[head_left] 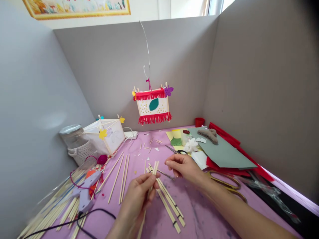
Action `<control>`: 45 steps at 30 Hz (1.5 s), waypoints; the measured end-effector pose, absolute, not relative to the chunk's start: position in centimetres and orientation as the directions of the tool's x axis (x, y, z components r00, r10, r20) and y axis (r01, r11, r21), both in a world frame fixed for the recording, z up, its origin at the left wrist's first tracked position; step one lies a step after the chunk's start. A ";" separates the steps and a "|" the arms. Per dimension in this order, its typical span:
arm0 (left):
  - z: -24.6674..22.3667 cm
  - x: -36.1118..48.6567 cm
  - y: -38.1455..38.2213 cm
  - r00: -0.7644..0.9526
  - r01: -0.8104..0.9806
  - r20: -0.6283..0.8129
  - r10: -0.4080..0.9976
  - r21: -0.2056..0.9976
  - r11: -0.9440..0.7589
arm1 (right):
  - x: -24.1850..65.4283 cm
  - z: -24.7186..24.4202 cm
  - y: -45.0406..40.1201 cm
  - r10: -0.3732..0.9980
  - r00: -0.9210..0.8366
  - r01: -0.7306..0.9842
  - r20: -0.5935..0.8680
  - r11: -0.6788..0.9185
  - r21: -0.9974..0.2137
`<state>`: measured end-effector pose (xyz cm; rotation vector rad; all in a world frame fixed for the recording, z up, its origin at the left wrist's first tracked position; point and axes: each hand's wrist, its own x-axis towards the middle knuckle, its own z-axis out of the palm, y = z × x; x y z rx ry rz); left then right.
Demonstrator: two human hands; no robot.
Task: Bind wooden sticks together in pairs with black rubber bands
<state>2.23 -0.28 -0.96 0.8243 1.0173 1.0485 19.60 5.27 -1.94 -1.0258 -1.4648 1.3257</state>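
My left hand (142, 189) is closed around pale wooden sticks (156, 166), whose ends stick up above the thumb. Below and to the right of that hand, more wooden sticks with dark marks (170, 202) lie at a slant on the purple tabletop (199, 205). My right hand (181, 166) hovers just right of the held ends, thumb and fingertips pinched together. Anything between those fingertips is too small or hidden to make out. A thin dark-tipped tool (166, 175) lies between the hands. Scissors with black handles (178, 151) rest beyond my right hand.
A purple glue gun (86, 192) with a black cord lies left over many loose sticks (62, 212). Behind stand a white paper lantern (107, 136) and a glass jar (72, 136). A red-fringed lantern (153, 104) hangs from wire. Gold-handled scissors (228, 184) and grey-green sheets (221, 152) lie right.
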 end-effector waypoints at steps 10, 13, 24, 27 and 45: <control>-0.6 0.7 0.7 0.009 -0.349 -0.311 0.950 0.890 0.295 | 17.1 -3.8 2.7 0.739 -0.577 0.559 0.349 0.668 -0.491; -0.6 0.4 0.8 -0.017 -0.353 -0.308 0.951 0.892 0.283 | 16.1 -3.3 3.2 0.765 -0.545 0.680 0.343 0.643 -0.353; -1.2 0.3 0.8 0.033 -0.317 -0.263 0.964 0.912 0.260 | 14.3 -3.5 5.0 0.764 -0.524 0.616 0.378 0.646 -0.452; -1.2 0.5 0.7 0.089 -0.303 -0.239 0.967 0.918 0.255 | 15.9 -3.0 5.1 0.846 -0.397 0.422 0.356 0.513 -0.748; -1.2 3.6 -0.7 0.223 -0.223 -0.291 0.930 0.914 0.339 | 17.5 -3.3 4.6 0.963 -0.238 -0.185 0.125 0.081 -0.979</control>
